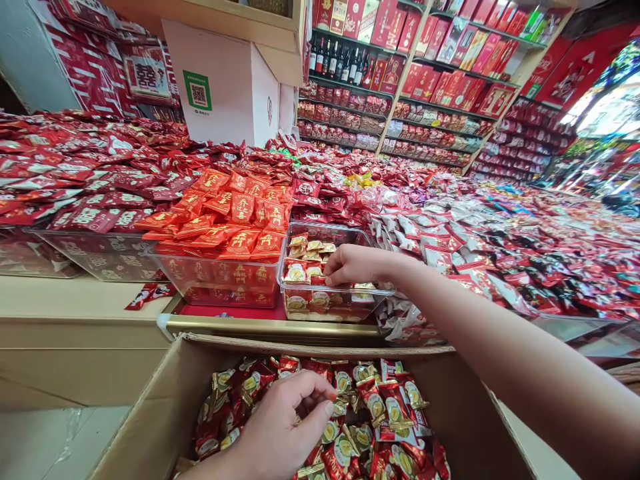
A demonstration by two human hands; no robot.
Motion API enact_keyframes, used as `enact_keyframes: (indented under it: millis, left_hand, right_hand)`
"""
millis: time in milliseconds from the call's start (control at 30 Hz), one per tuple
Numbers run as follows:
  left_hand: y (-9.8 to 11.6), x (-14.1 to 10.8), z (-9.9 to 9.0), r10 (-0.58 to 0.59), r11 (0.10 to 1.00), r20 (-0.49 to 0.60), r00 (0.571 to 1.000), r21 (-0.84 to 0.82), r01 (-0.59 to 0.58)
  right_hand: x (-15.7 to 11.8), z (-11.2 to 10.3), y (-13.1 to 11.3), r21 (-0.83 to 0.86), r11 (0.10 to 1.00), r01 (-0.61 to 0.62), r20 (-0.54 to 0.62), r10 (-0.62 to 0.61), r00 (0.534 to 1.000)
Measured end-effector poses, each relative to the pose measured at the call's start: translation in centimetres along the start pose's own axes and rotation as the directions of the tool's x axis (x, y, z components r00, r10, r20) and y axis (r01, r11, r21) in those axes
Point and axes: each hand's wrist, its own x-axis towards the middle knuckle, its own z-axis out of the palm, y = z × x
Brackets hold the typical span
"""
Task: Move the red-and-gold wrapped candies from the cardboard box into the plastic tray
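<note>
My left hand [295, 417] is over the cardboard box [150, 407], just above a pile of red and gold wrapped candies [345, 453]. Its thumb and forefinger curve toward each other near one candy's gold wrapper end; whether they grip it is too small to tell. Reaching into a clear plastic bin [333, 310] behind the box, my right hand [347, 267] has its fingers bent down and pressed together among the same kind of candies [297, 270]. What those fingertips hold, if anything, is hidden.
Left of the clear bin stands a bin heaped with orange-red packets [240, 213]. White and red packets [440, 247] lie to its right. A gold counter edge [270, 328] runs behind the box. Farther back are a white box with a QR code [215, 80] and stocked shelves [400, 100].
</note>
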Motion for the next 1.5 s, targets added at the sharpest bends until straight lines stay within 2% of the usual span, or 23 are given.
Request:
enact_keyframes:
  millis: [133, 367, 467, 733, 967, 1133, 1333, 1500]
  left_hand:
    - [0.2, 0.1, 0.1, 0.010, 0.999, 0.017, 1.000, 0.046, -0.010]
    - [0.1, -0.1, 0.2, 0.003, 0.997, 0.025, 1.000, 0.074, -0.005]
    - [0.0, 0.0, 0.2, 0.000, 0.997, 0.041, 0.999, 0.081, -0.003]
    - [-0.5, 0.1, 0.5, 0.019, 0.997, 0.063, 0.998, 0.069, -0.023]
    - [-1.1, 0.5, 0.7, 0.023, 0.996, 0.072, 0.997, 0.088, -0.029]
    - [-1.3, 0.4, 0.8, 0.046, 0.993, 0.085, 0.995, 0.105, -0.055]
    - [-1.5, 0.3, 1.0, 0.034, 0.986, 0.096, 0.995, 0.162, -0.049]
    - [-1.9, 0.7, 1.2, 0.039, 0.983, 0.089, 0.995, 0.176, -0.054]
  right_hand:
    - [0.2, 0.0, 0.0, -0.124, 0.992, 0.016, 0.014, -0.014, 1.000]
    - [0.1, -0.2, -0.1, -0.219, 0.973, 0.065, 0.052, -0.055, 0.997]
    - [0.4, -0.1, 0.0, -0.294, 0.953, 0.070, 0.027, -0.065, 0.998]
    - [1.1, 0.1, 0.1, -0.336, 0.939, 0.070, 0.018, -0.068, 0.998]
    - [0.9, 0.7, 0.1, -0.293, 0.954, 0.056, -0.039, -0.070, 0.997]
    - [0.8, 0.6, 0.9, -0.209, 0.973, 0.099, 0.042, -0.092, 0.995]
    - [0.8, 0.4, 1.0, -0.128, 0.989, 0.069, 0.121, -0.054, 0.991]
    - [0.7, 0.5, 0.6, -0.121, 0.989, 0.088, 0.057, -0.081, 0.995]
